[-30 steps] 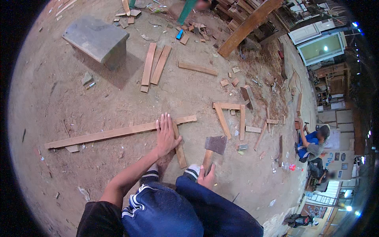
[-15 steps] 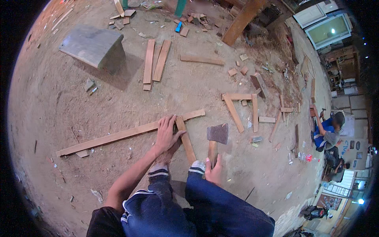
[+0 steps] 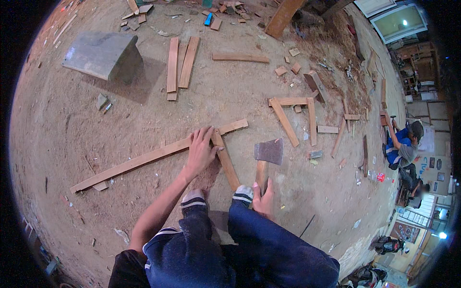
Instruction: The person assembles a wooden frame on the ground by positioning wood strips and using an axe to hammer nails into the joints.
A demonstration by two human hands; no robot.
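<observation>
Landmark: long wooden batten, lying aslant on the dirt floor, its right end farther from the wearer than its left.

Left hand: on the long wooden batten, toward its right end. Four fingers side by side, draped across the wood; thumb spread away, lying at the short wooden batten. Whether the fingertips grip the far edge: cannot tell.

Short wooden batten: far end meets the long wooden batten just right of the left hand; runs from there toward the wearer, near end beside the right foot.

Right hand: right of the long wooden batten and nearer the wearer. Fingers closed around the wooden handle of a hatchet, thumb along the handle. Dark metal head points away from the wearer, below and right of the batten's right end. Head touching the ground or raised: cannot tell.

Surroundings, same landmark. Under its left end: small wood offcut. Beyond its left half: grey box-shaped stool. Beyond its middle: two narrow boards side by side. Beyond its right end: single lath. Right of that end: three-piece wooden frame. Far right: co-worker in blue and grey.
</observation>
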